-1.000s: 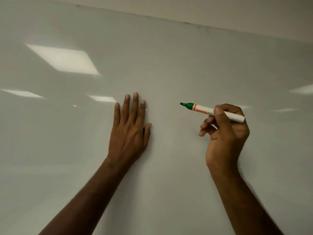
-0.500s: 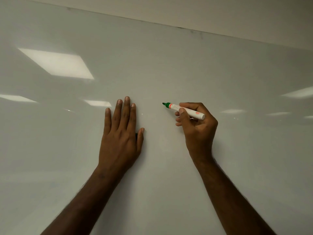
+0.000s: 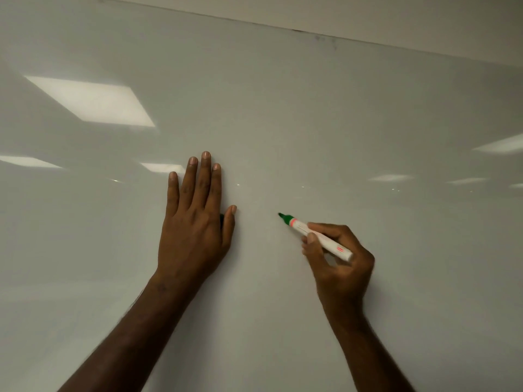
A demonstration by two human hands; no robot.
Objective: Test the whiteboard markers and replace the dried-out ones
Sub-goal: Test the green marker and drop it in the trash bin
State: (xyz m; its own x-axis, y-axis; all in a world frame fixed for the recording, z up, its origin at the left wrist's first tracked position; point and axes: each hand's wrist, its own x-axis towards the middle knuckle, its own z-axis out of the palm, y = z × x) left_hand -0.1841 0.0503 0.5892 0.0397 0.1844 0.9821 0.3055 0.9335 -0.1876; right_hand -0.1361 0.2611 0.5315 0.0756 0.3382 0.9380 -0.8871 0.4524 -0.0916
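Note:
A glossy whiteboard [image 3: 311,114] fills the view, and I see no ink marks on it. My right hand [image 3: 339,264] grips a white marker [image 3: 317,236] with a green tip and no cap. The tip points up-left and sits at or very near the board surface. My left hand [image 3: 195,222] lies flat against the board, fingers straight and close together, a little left of the marker tip. A small dark cap-like piece [image 3: 222,219] is wedged between its thumb and palm, mostly hidden.
The board's top edge [image 3: 311,32] meets a pale wall above. Ceiling lights reflect as bright patches [image 3: 90,101] on the left and right of the board. Bare board surface lies all around both hands.
My right hand has carried the marker down and slightly left, so the tip now sits lower, at the level of my left thumb. My left hand stays flat on the board.

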